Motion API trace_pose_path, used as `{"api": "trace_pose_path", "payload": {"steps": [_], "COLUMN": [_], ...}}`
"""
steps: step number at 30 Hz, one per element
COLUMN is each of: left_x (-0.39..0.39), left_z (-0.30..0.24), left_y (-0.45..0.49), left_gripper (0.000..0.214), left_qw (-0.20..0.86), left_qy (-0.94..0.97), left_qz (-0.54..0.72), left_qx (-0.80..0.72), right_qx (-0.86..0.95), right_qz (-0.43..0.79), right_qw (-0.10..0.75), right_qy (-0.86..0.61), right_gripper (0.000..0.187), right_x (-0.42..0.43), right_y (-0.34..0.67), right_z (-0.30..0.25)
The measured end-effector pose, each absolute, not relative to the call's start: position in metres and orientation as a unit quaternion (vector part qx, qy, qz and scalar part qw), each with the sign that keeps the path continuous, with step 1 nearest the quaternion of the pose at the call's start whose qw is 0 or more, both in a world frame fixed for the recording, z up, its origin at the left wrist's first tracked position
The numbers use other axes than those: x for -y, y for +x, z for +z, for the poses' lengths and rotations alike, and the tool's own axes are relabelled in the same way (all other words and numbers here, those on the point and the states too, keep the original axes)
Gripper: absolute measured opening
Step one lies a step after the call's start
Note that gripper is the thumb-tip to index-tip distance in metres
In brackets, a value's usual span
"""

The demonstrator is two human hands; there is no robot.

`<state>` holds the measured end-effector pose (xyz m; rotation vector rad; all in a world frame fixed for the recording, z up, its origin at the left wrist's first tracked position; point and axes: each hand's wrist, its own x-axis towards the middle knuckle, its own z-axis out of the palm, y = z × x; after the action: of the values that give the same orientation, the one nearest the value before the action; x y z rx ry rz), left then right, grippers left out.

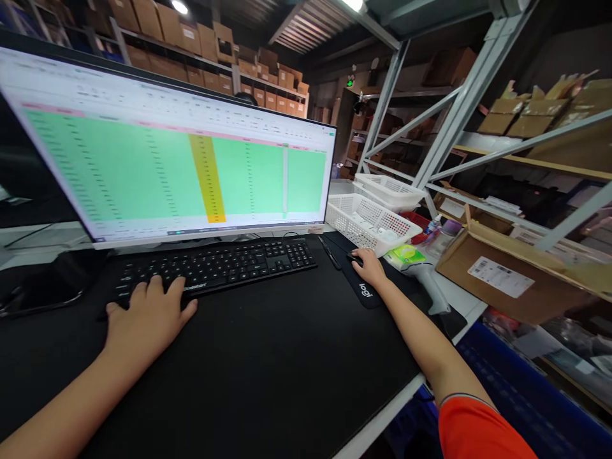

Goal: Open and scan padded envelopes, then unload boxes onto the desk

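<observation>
My left hand (146, 312) rests with spread fingers on the left end of a black keyboard (248, 258). Over to the right, my right hand (368, 264) is curled over a dark computer mouse (354, 257), most of it hidden under the fingers. The mouse sits on a black mouse pad (366, 294) with white lettering. Behind the keyboard stands a wide monitor (258, 166) showing a spreadsheet, mostly green with one yellow column. Between keyboard and mouse pad lies a dark pen (329, 252).
White perforated baskets (368, 220) stand behind the mouse. A grey barcode scanner (433, 290) and a green-and-white packet (405, 255) lie right of my forearm. An open cardboard box (502, 274) is farther right. A dark glossy object (48, 287) lies at left.
</observation>
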<state>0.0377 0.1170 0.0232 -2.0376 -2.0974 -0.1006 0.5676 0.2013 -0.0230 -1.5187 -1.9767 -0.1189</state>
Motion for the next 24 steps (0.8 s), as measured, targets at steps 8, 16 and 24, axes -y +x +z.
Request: {"api": "trace_pose_path", "payload": {"steps": [8, 16, 24], "left_x": [-0.113, -0.113, -0.113], "left_z": [0.023, 0.021, 0.019], "left_y": [0.041, 0.04, 0.042], "left_gripper": [0.062, 0.06, 0.058], "left_qw": [0.108, 0.11, 0.113], "left_qy": [-0.68, -0.68, -0.676], "left_qz": [-0.03, -0.034, -0.038], "left_qx": [0.724, 0.725, 0.727], "right_qx": [0.759, 0.77, 0.773], "right_qz": [-0.087, -0.071, -0.089], "right_qw": [0.319, 0.32, 0.332], "right_qy": [-0.561, -0.547, -0.533], "right_gripper": [0.024, 0.025, 0.024], "right_x": [-0.205, -0.21, -0.21], "right_y": [0.574, 0.579, 0.579], "right_z": [-0.031, -0.037, -0.035]}}
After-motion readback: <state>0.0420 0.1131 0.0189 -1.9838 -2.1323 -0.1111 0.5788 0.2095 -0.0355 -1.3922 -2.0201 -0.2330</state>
